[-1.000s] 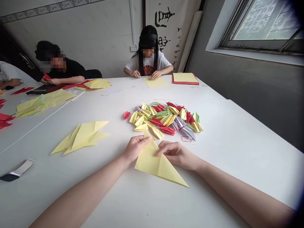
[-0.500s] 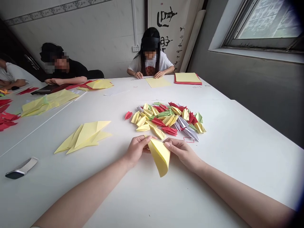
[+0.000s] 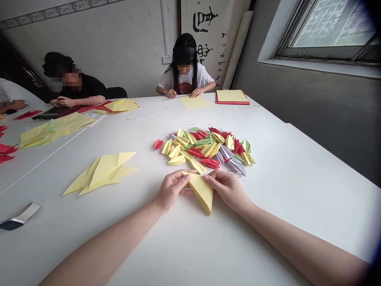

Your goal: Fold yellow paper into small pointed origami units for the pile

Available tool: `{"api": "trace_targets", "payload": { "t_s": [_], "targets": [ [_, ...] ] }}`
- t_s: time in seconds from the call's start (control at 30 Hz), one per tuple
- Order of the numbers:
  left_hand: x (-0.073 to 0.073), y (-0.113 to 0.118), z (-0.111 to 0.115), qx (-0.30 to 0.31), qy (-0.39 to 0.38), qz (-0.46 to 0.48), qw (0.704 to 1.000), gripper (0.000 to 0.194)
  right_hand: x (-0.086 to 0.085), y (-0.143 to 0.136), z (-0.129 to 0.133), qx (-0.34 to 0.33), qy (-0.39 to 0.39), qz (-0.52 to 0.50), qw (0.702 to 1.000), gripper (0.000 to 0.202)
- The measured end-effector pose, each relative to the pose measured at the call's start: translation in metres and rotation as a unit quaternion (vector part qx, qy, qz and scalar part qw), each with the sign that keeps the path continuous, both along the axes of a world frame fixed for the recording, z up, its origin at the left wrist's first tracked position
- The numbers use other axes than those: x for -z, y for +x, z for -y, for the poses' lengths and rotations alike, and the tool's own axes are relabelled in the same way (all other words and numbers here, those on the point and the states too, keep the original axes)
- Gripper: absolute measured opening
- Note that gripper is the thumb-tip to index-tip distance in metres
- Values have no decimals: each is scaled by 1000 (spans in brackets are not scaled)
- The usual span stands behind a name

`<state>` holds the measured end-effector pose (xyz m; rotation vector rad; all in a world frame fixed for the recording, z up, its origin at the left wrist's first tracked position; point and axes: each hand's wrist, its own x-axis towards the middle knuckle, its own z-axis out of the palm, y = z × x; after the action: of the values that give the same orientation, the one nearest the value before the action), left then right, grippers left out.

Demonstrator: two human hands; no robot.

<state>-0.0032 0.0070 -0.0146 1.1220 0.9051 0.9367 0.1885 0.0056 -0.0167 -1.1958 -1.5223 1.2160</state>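
Observation:
A folded piece of yellow paper (image 3: 203,191) hangs point-down between my two hands, just above the white table. My left hand (image 3: 173,190) pinches its upper left corner, thumb on top. At the upper right edge my right hand (image 3: 228,187) grips the same paper between thumb and fingers. Right beyond my hands lies a pile of small folded paper pieces (image 3: 205,149) in yellow, red, green and pale purple. Several larger folded yellow sheets (image 3: 102,171) overlap to the left of my left hand.
On the white table (image 3: 143,246), a watch (image 3: 22,216) lies at the left. Yellow sheets (image 3: 56,129) spread farther back. Across the table a person (image 3: 186,75) handles yellow paper, beside stacked sheets (image 3: 231,96). Another person (image 3: 74,87) sits at the back left.
The lower part of the yellow paper, curled open before, now looks flatter and narrower. My right thumb has moved slightly up and left on it. The view has shifted a little to the right.

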Motion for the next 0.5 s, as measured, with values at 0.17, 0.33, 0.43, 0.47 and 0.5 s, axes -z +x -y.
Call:
{"api": "trace_targets", "payload": {
  "t_s": [0.17,0.33,0.43,0.47,0.5],
  "targets": [
    [-2,5,3,8,18,-32,999,41,0,0,-1,1,21,-4,1000,38],
    [-3,7,3,10,17,-33,999,42,2,1,0,34,45,18,998,39],
    [-4,7,3,18,10,-30,999,45,5,0,0,42,65,9,997,37],
    [-4,7,3,21,9,-29,999,46,5,0,-1,36,64,1,997,36],
    [-4,7,3,25,8,-28,999,46,6,0,-1,29,60,-6,998,35]
  ]
}}
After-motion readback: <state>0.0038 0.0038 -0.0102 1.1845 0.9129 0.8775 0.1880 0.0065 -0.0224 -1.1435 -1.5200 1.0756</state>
